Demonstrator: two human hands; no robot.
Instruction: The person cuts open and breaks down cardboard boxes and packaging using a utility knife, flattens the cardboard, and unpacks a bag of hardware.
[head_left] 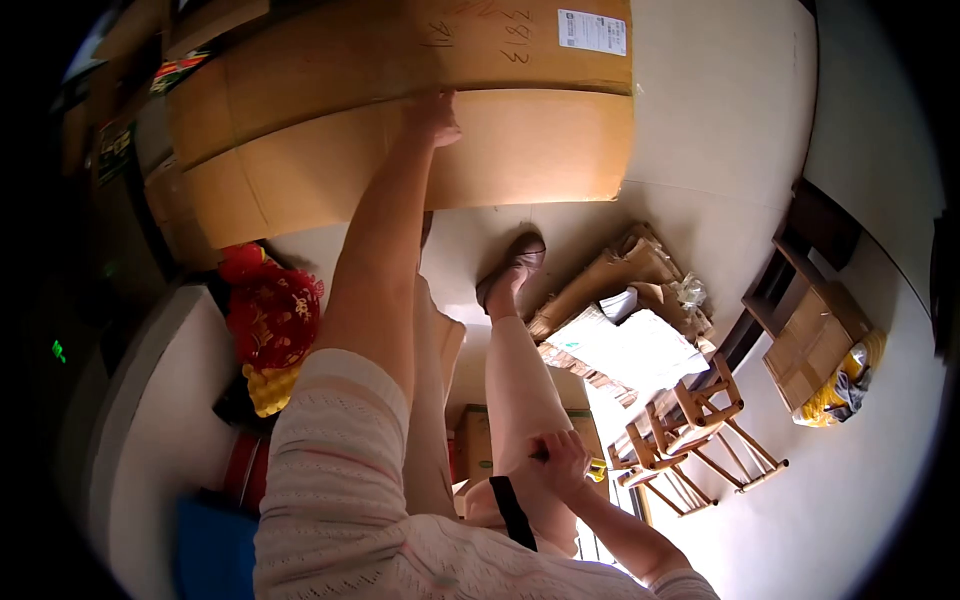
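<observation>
A large brown cardboard box (540,140) with handwritten marks and a white label (592,32) fills the top of the view. My left hand (436,118) is stretched out to it, its fingers closed at the edge where a long flap meets the box. Lower down, my right hand (563,462) rests close to my bent leg with its fingers curled. A small dark spot shows at those fingers, but I cannot make out what it is. A black strap (512,514) hangs just left of that hand.
Flattened cardboard (610,275) and a white sheet (630,345) lie on the floor to the right. Beyond stand wooden stools (690,420) and a smaller carton (815,345). Red decorated bags (270,310) sit at left beside a pale wall edge (165,390).
</observation>
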